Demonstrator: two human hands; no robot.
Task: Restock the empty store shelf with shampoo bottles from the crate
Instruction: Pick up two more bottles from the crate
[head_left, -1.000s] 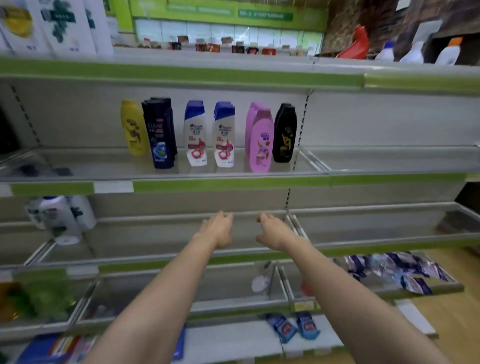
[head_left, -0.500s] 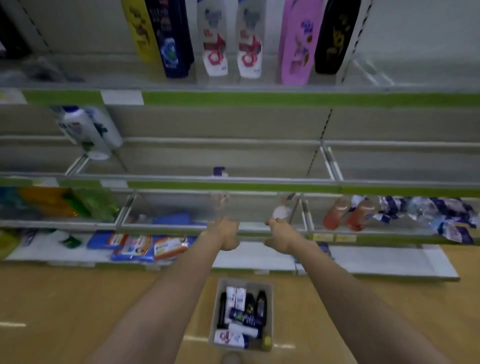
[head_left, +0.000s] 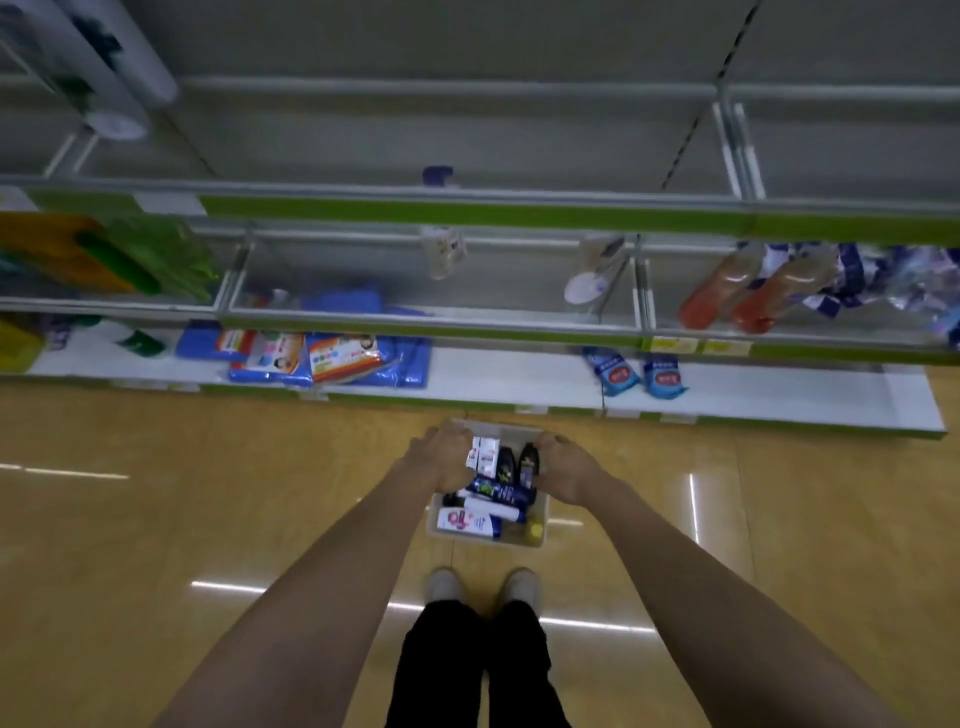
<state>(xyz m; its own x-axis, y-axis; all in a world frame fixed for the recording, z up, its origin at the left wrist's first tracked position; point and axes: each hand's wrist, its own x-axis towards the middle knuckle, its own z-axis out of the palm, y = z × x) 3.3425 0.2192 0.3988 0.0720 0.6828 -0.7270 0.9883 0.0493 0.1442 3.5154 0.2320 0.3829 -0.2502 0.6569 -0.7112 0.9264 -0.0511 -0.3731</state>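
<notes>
A pale plastic crate (head_left: 488, 541) stands on the wooden floor just ahead of my feet. Several shampoo bottles fill it: a white one with pink print (head_left: 467, 521) and a dark blue one (head_left: 498, 491) lying flat, a black one (head_left: 528, 460) and white ones (head_left: 485, 456) upright. My left hand (head_left: 441, 457) hangs over the crate's left side, fingers loosely bent, with nothing held that I can see. My right hand (head_left: 563, 467) hovers over the right side, beside the black bottle, likewise loose. A bare shelf (head_left: 467, 150) runs above.
Lower shelves hold blue packets (head_left: 332, 358), two orange bottles (head_left: 748, 296), small blue pouches (head_left: 639, 374) and green bags (head_left: 150, 260). White bottles (head_left: 104, 67) sit at the upper left. My shoes (head_left: 483, 584) stand behind the crate on glossy floor.
My view has tilted down from the stocked shelf to the floor. Both hands have dropped from shelf height to the crate and now sit right over its bottles.
</notes>
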